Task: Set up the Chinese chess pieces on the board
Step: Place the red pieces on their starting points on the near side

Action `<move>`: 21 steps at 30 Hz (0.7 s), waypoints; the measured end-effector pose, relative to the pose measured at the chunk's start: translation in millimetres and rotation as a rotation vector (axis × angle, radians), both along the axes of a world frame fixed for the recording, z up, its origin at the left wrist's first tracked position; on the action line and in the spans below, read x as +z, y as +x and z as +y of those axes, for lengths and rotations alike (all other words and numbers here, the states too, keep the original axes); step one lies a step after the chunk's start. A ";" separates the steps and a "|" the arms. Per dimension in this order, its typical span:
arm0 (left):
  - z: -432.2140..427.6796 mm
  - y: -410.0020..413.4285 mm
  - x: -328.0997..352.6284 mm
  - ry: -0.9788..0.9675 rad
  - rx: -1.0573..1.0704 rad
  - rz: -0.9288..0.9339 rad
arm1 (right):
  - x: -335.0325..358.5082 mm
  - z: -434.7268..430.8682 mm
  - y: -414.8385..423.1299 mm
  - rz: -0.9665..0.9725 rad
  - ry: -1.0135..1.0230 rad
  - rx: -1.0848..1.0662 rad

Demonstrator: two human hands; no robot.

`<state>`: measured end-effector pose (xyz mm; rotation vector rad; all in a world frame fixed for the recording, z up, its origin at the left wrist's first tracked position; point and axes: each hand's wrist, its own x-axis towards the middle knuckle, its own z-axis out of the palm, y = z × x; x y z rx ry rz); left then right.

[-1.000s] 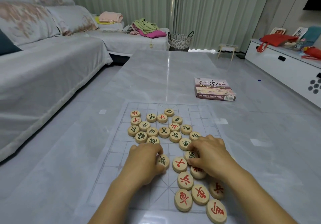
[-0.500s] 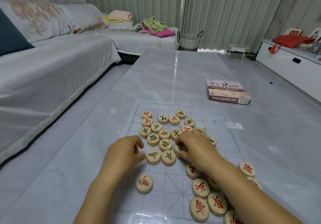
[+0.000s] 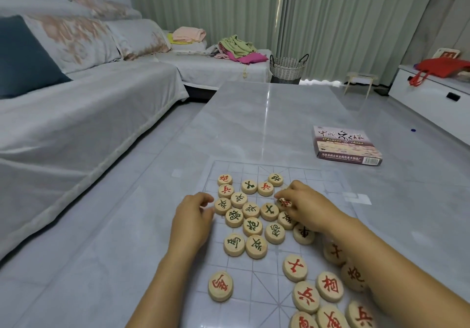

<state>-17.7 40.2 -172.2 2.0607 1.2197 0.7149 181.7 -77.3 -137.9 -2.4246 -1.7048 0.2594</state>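
Note:
A clear gridded chess board point(image 3: 256, 299) lies on the grey table. Round wooden pieces with red or dark characters crowd its middle point(image 3: 252, 226), and several red-marked ones sit near its front right point(image 3: 305, 296). One red piece point(image 3: 220, 286) lies alone at the front left. My left hand point(image 3: 193, 219) rests curled at the cluster's left edge, fingertips touching a dark-marked piece point(image 3: 222, 206). My right hand point(image 3: 309, 209) reaches in from the right and pinches a red-marked piece point(image 3: 284, 203).
The chess set's box point(image 3: 346, 145) lies on the table beyond the board to the right. A grey sofa point(image 3: 76, 114) runs along the left, a woven basket point(image 3: 287, 69) stands past the table's far end, and a white cabinet point(image 3: 432, 98) is at the right.
Both hands have moved farther up the board into the cluster. My right hand now grips a red-marked piece. The camera has shifted, so the board sits further right.

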 end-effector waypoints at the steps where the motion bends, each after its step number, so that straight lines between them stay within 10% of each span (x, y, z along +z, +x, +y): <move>1: 9.3 7.9 2.1 0.010 -0.022 0.036 | 2.0 1.0 2.9 0.015 -0.025 0.005; 12: 63.2 55.3 29.8 0.041 -0.460 0.521 | 12.6 18.2 17.1 0.014 -0.204 0.080; 21: 29.5 31.0 46.2 0.127 -0.296 0.241 | 24.5 -26.0 0.5 0.124 0.031 -0.042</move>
